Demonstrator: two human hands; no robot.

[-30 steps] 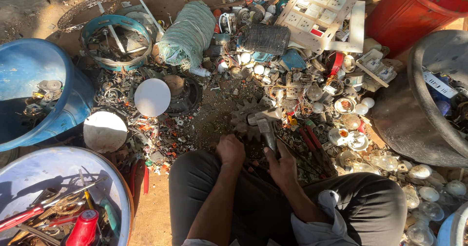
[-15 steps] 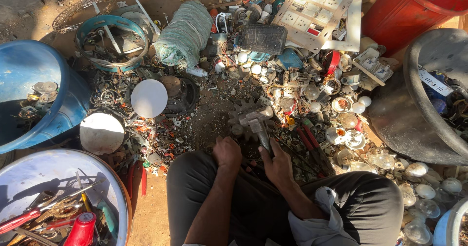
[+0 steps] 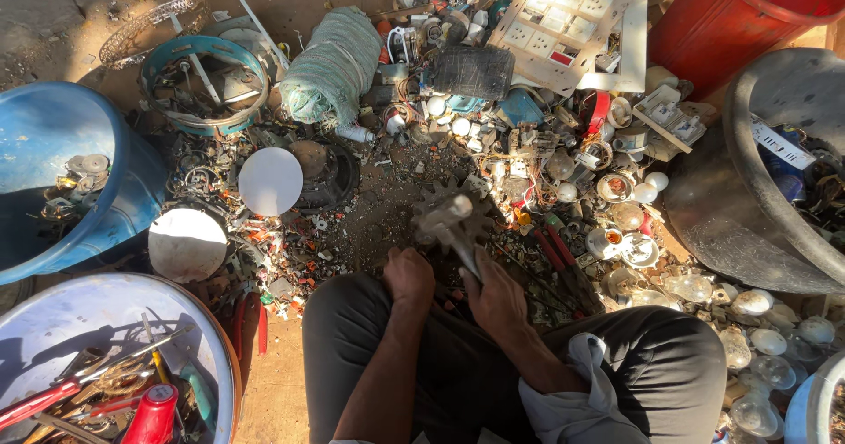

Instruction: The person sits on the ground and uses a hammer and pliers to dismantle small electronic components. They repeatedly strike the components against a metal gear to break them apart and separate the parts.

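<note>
Grey metal, perhaps a hammer (image 3: 453,228), juts up from the right hand (image 3: 495,296), closed around its hidden lower end; the left hand (image 3: 407,275) is fisted on something unseen, above the scrap-littered floor (image 3: 378,215).

Person wore dark grey trousers (image 3: 669,365); forearms were bare, no sleeves visible. A pale grey crumpled cloth (image 3: 572,391) lay over the lap, lower centre-right of frame.

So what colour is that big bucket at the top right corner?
The bucket is red, with some green marks near its rim; the head view shows it.
</note>
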